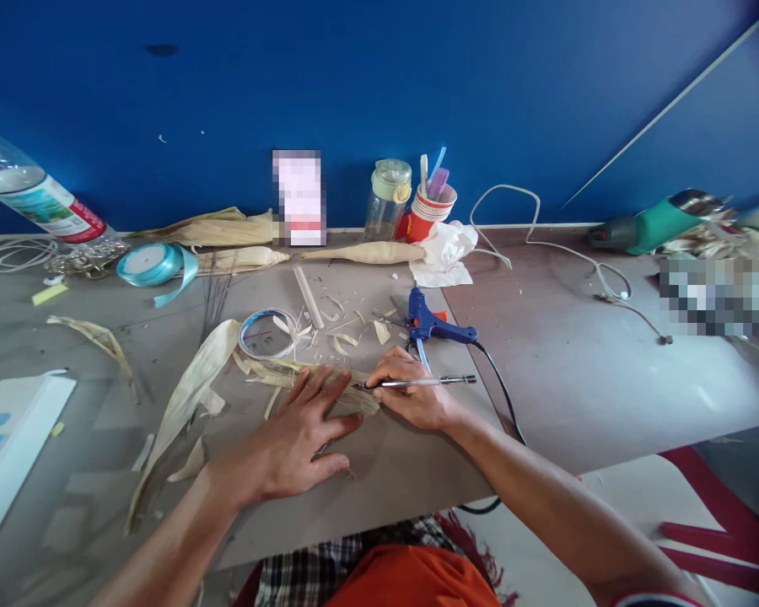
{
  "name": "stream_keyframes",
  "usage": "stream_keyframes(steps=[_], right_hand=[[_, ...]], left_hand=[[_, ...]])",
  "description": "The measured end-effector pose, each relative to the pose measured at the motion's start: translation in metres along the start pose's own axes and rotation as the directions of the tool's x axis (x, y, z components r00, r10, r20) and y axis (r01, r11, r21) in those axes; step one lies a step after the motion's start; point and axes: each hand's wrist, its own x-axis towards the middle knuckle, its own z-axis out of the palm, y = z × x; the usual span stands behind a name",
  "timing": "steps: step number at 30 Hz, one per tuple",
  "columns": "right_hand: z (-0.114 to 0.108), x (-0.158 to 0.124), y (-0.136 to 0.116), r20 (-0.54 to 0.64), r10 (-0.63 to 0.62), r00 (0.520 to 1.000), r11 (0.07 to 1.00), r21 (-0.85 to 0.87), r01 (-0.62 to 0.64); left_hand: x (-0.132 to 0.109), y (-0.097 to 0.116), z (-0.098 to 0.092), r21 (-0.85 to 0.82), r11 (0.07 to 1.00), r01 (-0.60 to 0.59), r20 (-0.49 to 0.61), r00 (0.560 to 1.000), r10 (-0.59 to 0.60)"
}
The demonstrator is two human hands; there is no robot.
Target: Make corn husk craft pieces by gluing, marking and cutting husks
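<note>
Lying under left hand (304, 430), dried husk (368, 405); pen (421, 382) in right hand (411, 401).

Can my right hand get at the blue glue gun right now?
Probably yes: the blue glue gun lies just beyond the right hand, with nothing between them, though that hand holds a pen it might need to put down.

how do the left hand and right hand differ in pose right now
The left hand is palm down with its fingers spread over the pale dry husk; the right hand is curled around a pen. The left hand holds no tool, while the right hand grips the pen near its tip. Both hands are bare.
</note>
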Motion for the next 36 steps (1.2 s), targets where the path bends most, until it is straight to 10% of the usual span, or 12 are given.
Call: stream_keyframes(steps=[36], right_hand=[[0.0011,0.0018,0.0011,-0.001,-0.005,1.000,1.000,-0.021,0.005]], left_hand=[[0.0008,0.0013,-0.0010,0.006,1.000,0.018,0.026,0.999,-0.018]])
